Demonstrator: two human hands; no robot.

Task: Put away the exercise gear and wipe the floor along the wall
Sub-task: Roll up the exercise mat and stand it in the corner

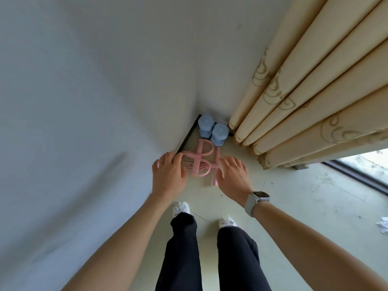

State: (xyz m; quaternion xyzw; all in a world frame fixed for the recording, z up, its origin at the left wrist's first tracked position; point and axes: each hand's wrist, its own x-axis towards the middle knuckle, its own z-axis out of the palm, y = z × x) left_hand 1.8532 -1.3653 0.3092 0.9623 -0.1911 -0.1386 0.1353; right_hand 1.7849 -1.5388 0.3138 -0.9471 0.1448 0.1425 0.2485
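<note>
Gear-stowing step: left hand (pixel 169 177) and right hand (pixel 233 175), fingers spread and holding nothing, flank pink pull-rope exerciser (pixel 202 159); blue dumbbells (pixel 213 130) beyond fingertips; next likely the wiping.

Pale floor (pixel 294 206) running into a corner where two white walls are meeting, with a dark baseboard (pixel 185 139) edging its left side. Two light-blue dumbbells (pixel 213 129) standing upright, touching, tight in that corner, and a pink pedal resistance band (pixel 201 159) lying just in front of them. Crumpled white paper (pixel 383 224) lying at the floor's right edge, well apart.
</note>
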